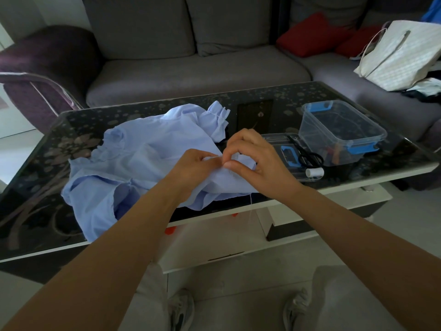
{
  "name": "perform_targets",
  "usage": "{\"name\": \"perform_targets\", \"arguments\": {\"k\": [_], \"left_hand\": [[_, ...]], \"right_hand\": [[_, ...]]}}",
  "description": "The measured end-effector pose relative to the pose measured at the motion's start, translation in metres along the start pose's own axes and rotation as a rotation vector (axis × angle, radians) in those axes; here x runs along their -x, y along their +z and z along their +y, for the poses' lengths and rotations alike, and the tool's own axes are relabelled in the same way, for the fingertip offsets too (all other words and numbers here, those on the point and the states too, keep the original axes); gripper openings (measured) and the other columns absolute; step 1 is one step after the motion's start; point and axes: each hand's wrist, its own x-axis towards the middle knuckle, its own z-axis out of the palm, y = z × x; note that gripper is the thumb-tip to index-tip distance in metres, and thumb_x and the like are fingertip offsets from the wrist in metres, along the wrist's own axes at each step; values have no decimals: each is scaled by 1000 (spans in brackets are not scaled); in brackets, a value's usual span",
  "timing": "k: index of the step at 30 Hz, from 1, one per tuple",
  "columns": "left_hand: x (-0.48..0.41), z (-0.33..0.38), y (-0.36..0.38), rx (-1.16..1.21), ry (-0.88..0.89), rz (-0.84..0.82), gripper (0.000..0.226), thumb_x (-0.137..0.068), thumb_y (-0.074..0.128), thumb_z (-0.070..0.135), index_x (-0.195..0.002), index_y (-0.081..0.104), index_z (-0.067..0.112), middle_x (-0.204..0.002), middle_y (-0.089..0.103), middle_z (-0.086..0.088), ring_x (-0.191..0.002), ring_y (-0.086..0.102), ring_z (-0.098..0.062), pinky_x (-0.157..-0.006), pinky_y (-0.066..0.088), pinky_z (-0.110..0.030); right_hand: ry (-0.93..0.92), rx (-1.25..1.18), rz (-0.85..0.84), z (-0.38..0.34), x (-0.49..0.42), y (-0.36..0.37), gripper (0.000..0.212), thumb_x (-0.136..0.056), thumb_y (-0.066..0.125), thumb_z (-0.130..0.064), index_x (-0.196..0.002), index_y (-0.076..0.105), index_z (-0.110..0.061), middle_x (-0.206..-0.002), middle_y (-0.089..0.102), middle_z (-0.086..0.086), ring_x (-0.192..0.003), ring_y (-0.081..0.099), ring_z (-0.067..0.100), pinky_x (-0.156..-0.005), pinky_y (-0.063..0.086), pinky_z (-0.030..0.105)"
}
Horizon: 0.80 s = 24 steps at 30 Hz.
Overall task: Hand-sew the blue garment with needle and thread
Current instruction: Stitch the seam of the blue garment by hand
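Note:
A crumpled light blue garment (133,161) lies on the dark glass table (47,187). My left hand (191,170) grips a fold of its cloth near the front edge. My right hand (257,161) pinches thumb and forefinger together at the same fold, right beside the left fingers. The needle is too small to make out between the fingertips. A thin white thread (251,199) hangs down from the cloth below my right hand.
Right of my hands lie a clear lid (274,139) with black scissors (307,154) and a white spool (315,173) on it. Behind stands a clear box with blue clips (341,130). A grey sofa (191,68) with red cushions and a white bag lies beyond.

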Motion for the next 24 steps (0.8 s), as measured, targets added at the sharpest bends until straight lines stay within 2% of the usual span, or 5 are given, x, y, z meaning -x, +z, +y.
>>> {"name": "perform_targets", "arguments": {"k": [4,11,16,20,24], "left_hand": [[-8,-8,-7,109,12,125,27,-95,61,21,-74,61,3,-75,52,-13,-76,47,-24,-76,40,-36],[-15,-10,-12,286,-31,283,19,-90,68,21,-78,68,6,-89,69,-8,-94,63,-24,-98,48,-44],[-16,-9,-10,341,-52,269,18,-86,71,24,-69,74,19,-100,73,-10,-109,63,-32,-101,48,-48],[-12,-10,-6,434,-65,214,20,-83,73,26,-96,73,10,-111,70,-16,-112,62,-34,-102,48,-49],[-8,-8,-4,495,-113,122,52,-73,78,34,-117,63,10,-121,66,-16,-115,60,-33,-103,48,-49]], "right_hand": [[252,-480,-288,-24,-3,-8,4,-95,58,-4,-94,59,0,-88,70,12,-89,67,19,-91,50,28],[650,-899,-1659,-30,2,-23,18,-99,43,2,-97,54,-12,-73,66,2,-68,68,16,-73,59,32],[795,-903,-1042,-25,-6,-31,12,-98,47,-9,-99,58,-14,-60,37,-1,-54,40,11,-61,54,27],[763,-416,-308,-17,-8,-15,3,-91,65,-14,-92,65,-17,-52,50,-12,-48,44,3,-54,36,14],[683,-247,-13,-8,-6,6,10,-83,75,-26,-82,64,-25,-67,59,-6,-55,50,1,-62,40,14]]}}
